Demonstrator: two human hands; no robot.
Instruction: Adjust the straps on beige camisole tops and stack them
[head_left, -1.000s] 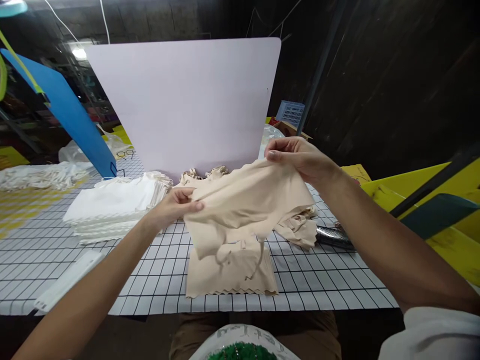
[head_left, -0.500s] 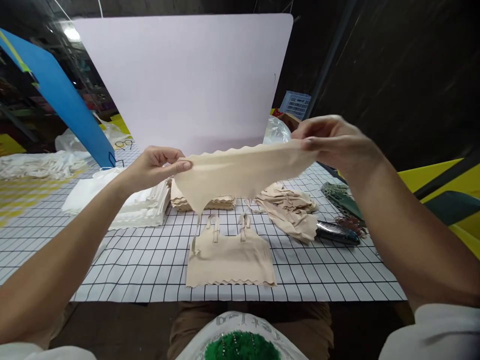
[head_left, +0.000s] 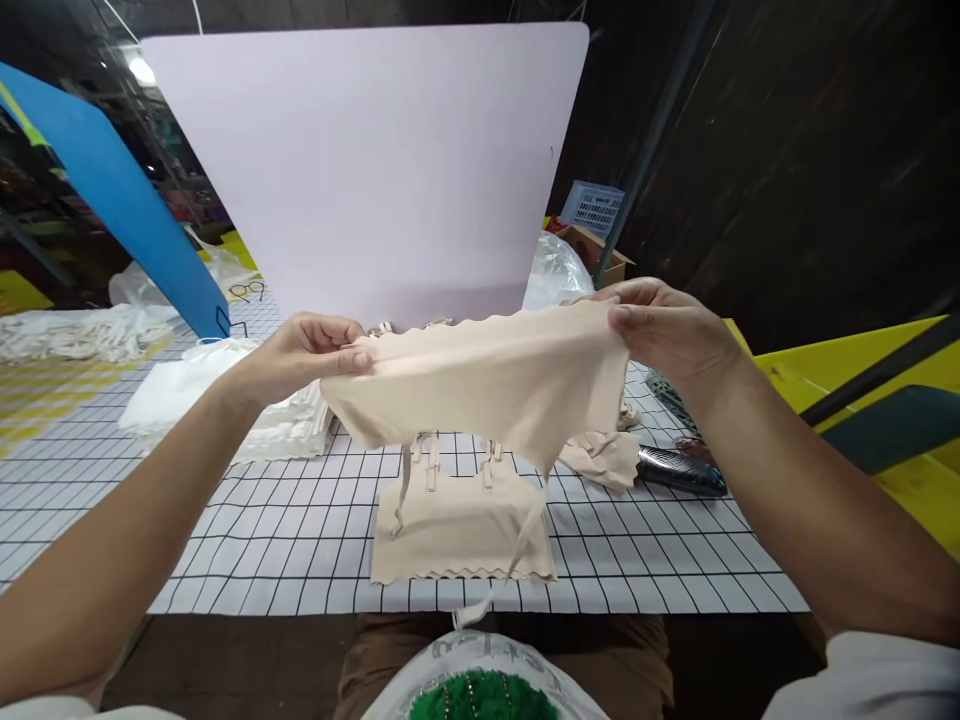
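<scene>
"Left to right?"
"Left hand [head_left: 319, 350]: grip pinched on a beige garment [head_left: 480, 375]. Garment: aloft, spread above the counter [head_left: 637, 560]. Right hand [head_left: 667, 325]: grip pinched on its other end."
"Step?"
"Spreading, apparently; next likely calls for even tension."

No word, brand or number can be read with certainty. At six o'clock, the wearer's white shirt [head_left: 581, 702] bears a curved row of outlined grey lettering [head_left: 487, 648], just above a green patch [head_left: 480, 695] crossed by dark beaded lines; the row runs along the bulge of the cloth, seen so steeply from above that its characters are squashed and cannot be made out. At one o'clock, near the right edge of the white board [head_left: 360, 170], stands one small dark mark [head_left: 551, 153], too tiny to tell whether it is writing.
</scene>
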